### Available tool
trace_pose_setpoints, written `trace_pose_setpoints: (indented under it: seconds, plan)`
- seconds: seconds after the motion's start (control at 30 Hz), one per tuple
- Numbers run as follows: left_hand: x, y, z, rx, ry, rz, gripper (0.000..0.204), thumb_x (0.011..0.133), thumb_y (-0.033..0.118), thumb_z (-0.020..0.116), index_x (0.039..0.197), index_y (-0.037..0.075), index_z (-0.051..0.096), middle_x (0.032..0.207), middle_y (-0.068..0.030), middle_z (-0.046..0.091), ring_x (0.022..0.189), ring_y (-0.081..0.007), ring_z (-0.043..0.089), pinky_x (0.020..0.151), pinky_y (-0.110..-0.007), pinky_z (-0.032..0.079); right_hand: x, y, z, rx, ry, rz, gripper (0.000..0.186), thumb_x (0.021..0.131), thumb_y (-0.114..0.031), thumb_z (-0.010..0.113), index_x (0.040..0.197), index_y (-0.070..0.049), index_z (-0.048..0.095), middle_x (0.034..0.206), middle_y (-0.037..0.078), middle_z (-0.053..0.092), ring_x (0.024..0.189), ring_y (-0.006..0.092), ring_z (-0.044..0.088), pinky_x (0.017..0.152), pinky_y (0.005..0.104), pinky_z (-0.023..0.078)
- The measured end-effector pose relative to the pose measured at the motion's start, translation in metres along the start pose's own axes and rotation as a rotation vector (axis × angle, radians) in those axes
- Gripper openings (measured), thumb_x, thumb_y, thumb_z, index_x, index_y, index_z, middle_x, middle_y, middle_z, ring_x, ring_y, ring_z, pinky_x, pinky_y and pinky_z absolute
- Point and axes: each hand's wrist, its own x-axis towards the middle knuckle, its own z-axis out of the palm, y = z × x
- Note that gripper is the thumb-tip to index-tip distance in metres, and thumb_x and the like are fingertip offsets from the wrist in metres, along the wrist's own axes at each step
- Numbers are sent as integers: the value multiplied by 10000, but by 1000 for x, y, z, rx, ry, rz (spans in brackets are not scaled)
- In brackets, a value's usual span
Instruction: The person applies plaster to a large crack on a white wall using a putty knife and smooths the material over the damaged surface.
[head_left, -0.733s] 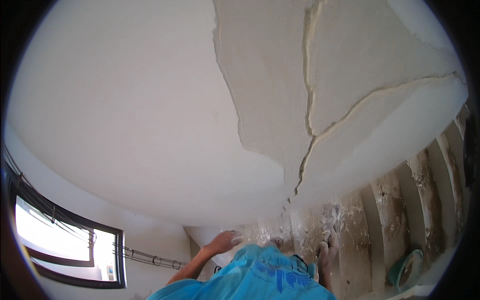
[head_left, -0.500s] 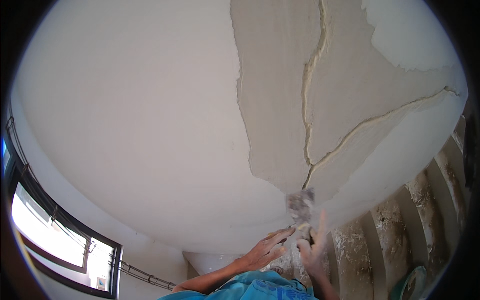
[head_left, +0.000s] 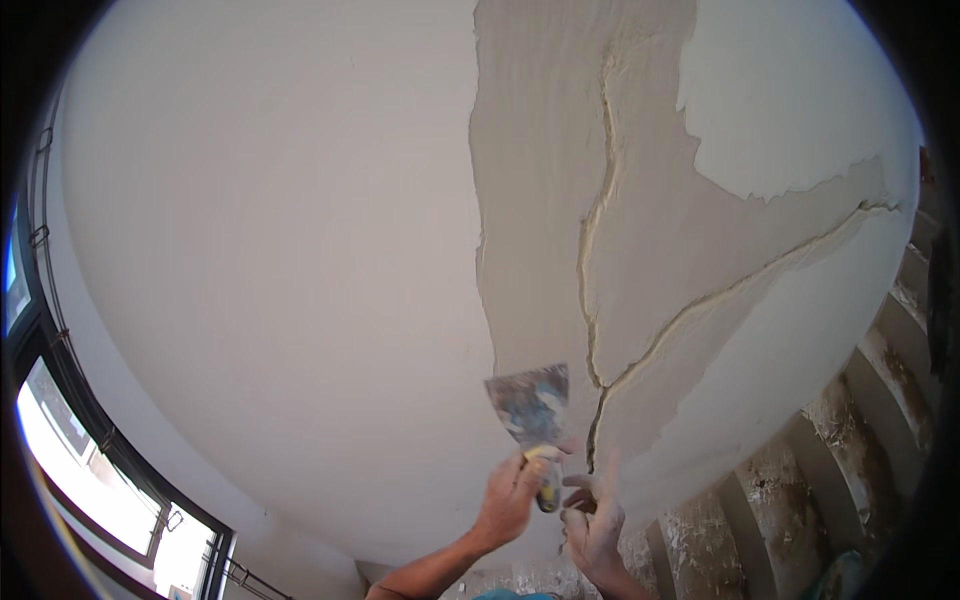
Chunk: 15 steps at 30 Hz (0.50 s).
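A putty knife (head_left: 530,405) with a wide, plaster-smeared blade and a dark and yellow handle points upward in front of the wall. My left hand (head_left: 508,497) is closed around it where blade and handle meet. Close by on the right is my right hand (head_left: 595,528), its index finger stretched up and the others bent and apart. No tool shows in that hand, though its palm is partly hidden. Just above its fingers ends a dark, open stretch of crack (head_left: 594,440). Higher up, the crack forks into two branches (head_left: 588,250) edged with pale filler.
Bare grey-beige plaster (head_left: 540,200) surrounds the crack, bordered by a ragged edge of white paint (head_left: 300,250). Dark-framed windows (head_left: 100,480) and wires (head_left: 62,320) line the left. Stained, ridged steps or slabs (head_left: 770,490) lie at the lower right.
The putty knife has passed from my right hand to my left and shifted left, off the crack. My left hand has closed on it. The view has shifted, with the fork appearing lower.
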Motion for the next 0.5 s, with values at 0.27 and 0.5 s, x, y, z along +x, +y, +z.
trace_pose_setpoints:
  seconds: [0.27,0.5]
  plan:
    - [82,95,-48,-4,133,294,456,1118,376,396,1161,-51,549,745,-69,590,562,-125,600,515,-263,502,-104,184,-77,-409,-149,403,730,820,-134,593,1518,-42,402,744,112,696,564,226,627,544,386,508]
    - [151,148,-59,178,242,441,304,1110,255,400,1033,-3,540,714,-59,561,503,-90,542,429,-253,447,-204,266,-127,-637,-73,834,468,870,-343,688,1315,-200,696,774,155,733,698,321,706,632,551,548]
